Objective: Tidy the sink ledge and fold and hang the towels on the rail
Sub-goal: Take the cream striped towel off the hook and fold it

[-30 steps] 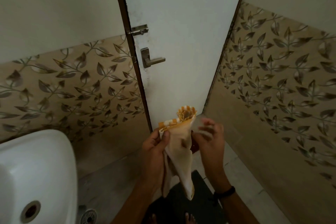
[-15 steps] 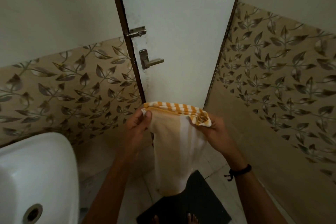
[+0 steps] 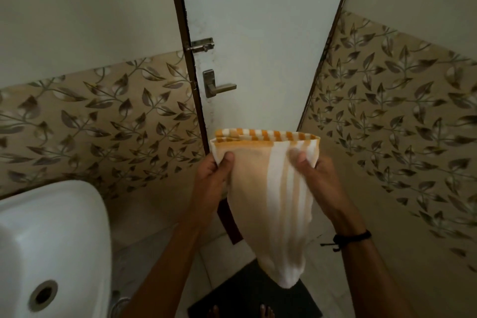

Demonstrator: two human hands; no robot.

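Between the two hands, the towel (image 3: pixel 268 188) is held up by its striped top edge. One upper corner is pinched by the left hand (image 3: pixel 213 175), the other by the right hand (image 3: pixel 313 178). Below the grip, the cloth hangs over the dark mat (image 3: pixel 240 299).

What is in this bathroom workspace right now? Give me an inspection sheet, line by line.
Surface: white sink at lower left; its ledge mostly out of view.
Job's things: yellow and white striped towel held up by its top edge, hanging down; no rail seen.
Clutter: nothing seen.
Grippers: left hand and right hand each pinch a top corner.
Cables: nothing seen.
Surroundings: closed door with lever handle, leaf tiles, dark floor mat.
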